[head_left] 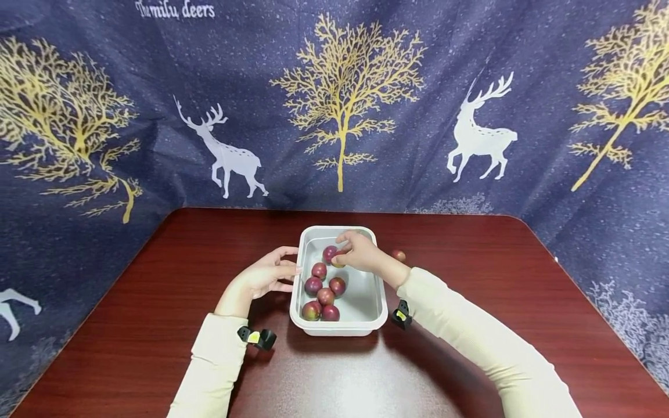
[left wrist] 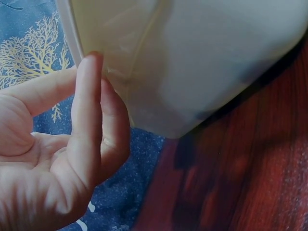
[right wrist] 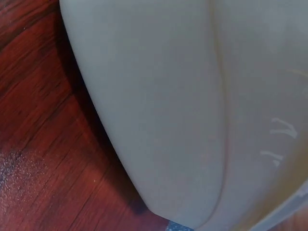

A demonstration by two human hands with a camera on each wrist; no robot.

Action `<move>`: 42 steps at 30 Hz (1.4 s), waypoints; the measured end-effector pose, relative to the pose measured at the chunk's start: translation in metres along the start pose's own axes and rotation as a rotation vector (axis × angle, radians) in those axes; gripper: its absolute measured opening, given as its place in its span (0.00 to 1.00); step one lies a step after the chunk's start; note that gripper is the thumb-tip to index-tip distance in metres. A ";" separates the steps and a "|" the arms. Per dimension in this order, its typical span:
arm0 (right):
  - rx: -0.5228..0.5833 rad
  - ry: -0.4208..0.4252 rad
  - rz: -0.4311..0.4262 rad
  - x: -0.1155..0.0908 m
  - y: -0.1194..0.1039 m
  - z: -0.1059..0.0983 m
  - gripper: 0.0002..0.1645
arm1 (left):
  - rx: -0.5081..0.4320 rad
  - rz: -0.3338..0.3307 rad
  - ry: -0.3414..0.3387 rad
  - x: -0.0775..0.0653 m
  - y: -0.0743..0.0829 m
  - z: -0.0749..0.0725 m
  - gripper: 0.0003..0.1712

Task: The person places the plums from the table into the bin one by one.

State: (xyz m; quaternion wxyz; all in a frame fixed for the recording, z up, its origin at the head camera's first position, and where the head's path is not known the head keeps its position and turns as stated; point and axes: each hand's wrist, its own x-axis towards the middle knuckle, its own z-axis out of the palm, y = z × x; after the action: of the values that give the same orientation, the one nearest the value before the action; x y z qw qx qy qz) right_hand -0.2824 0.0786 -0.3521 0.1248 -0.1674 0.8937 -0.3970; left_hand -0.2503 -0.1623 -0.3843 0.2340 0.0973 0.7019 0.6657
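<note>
A pale rectangular plastic container holds several red-purple plums, mostly along its left side. My right hand reaches over the right rim and pinches a plum between thumb and fingers, close beside another plum in the far half. Beside the left wall, my left hand touches the rim with its fingertips. The left wrist view shows those fingers against the container's outer wall. Only the container's side fills the right wrist view; the right hand is hidden there.
One more plum lies on the dark red wooden table, right of the container and just beyond the right forearm. Behind the table hangs a blue cloth printed with deer and yellow trees.
</note>
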 end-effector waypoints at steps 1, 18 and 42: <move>-0.007 -0.001 0.008 0.000 0.000 0.001 0.29 | -0.003 -0.002 0.000 0.000 0.000 0.000 0.35; 0.233 0.161 -0.115 -0.003 0.011 -0.001 0.19 | 0.001 -0.007 0.015 -0.001 0.002 0.003 0.36; 0.188 0.343 -0.087 -0.022 0.027 -0.043 0.17 | 0.013 -0.016 0.017 0.000 0.001 0.003 0.35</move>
State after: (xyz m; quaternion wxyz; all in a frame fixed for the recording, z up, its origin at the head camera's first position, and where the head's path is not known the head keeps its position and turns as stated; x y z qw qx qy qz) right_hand -0.2830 0.1336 -0.3425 -0.0315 -0.1232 0.8528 -0.5065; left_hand -0.2489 -0.1597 -0.3828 0.2325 0.0875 0.7090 0.6600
